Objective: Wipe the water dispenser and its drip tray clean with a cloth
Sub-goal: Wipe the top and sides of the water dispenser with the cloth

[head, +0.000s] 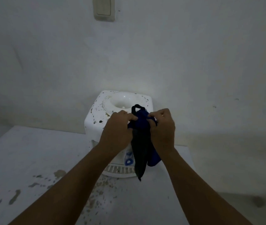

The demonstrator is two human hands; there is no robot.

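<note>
The water dispenser stands right under and behind my hands, its drip tray lower down, nearer me. My left hand and right hand both pinch the hanging cloth.

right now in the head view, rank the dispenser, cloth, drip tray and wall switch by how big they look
1. dispenser
2. cloth, held up nearer the camera, so its rank is unsure
3. drip tray and wall switch look alike; the tray is partly hidden
</note>
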